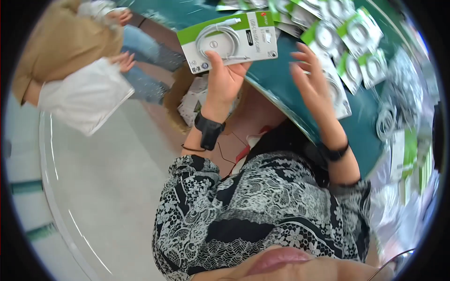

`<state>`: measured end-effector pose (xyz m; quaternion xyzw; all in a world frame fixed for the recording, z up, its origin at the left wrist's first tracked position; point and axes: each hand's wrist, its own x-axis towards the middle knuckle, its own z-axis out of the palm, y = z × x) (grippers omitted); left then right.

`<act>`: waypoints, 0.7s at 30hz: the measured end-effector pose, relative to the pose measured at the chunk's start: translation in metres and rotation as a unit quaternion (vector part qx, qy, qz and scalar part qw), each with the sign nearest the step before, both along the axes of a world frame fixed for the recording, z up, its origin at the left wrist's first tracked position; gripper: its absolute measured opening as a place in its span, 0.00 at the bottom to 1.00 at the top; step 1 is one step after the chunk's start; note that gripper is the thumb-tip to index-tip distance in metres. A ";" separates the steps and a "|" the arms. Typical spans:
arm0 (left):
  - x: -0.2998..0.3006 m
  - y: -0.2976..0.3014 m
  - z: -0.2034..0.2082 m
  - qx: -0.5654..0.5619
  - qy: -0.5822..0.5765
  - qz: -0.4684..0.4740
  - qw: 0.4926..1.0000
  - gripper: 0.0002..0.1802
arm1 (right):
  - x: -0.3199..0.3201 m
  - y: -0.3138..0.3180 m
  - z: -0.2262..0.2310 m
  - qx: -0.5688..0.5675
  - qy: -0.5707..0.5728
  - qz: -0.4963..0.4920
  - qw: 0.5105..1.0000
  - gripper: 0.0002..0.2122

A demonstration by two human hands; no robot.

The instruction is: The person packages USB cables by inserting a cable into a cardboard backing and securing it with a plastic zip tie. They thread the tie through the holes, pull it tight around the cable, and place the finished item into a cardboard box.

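My left hand [223, 84] grips a packaged cable [236, 42] by its lower edge, with the thumb across its front. It is a green and white card holding a coiled white cable, held over the edge of the green table [276, 77]. To the right, my right hand [313, 77] is raised with its fingers apart and nothing visible in it. Just beyond it lies a pile of similar cable packs [323, 40], some overlapping.
A clear bag [404, 77] and loose coiled white cables [386, 122] lie at the table's right. Green and white cards [404, 152] are nearer on that side. An open cardboard box [174, 104] stands below the table edge. At left, another person [70, 42] carries a white bag-like item [86, 96].
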<state>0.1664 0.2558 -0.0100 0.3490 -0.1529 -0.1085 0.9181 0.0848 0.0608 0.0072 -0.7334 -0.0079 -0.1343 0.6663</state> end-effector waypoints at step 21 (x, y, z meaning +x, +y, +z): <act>-0.036 -0.064 -0.019 0.199 0.012 -0.289 0.936 0.27 | -0.016 -0.082 -0.001 0.183 0.043 -0.065 0.980 0.16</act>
